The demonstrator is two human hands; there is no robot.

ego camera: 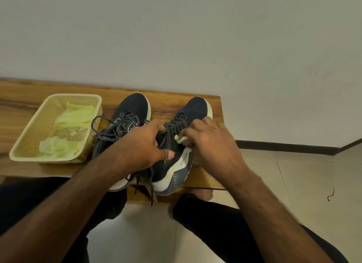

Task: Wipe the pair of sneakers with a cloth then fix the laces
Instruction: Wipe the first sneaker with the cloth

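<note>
While wiping goes on: right-hand dark mesh sneaker (195, 109) on wooden bench (29, 98), my left hand (145, 145) gripping its collar; right hand (207, 139) pinching pale green cloth (179, 138) against tongue; left-hand dark sneaker (133, 107) apparently pending; grey laces (101, 125) loose, unfixed

Yellow basket (29, 143) on wooden bench (19, 109) — white wall (176, 37), tiled floor (303, 184)

cloth (179, 138) mostly hidden under right hand (207, 143), forearms cut off below

Plain pale wall (195, 37), wooden bench (19, 105), tiled floor (303, 184)
</note>
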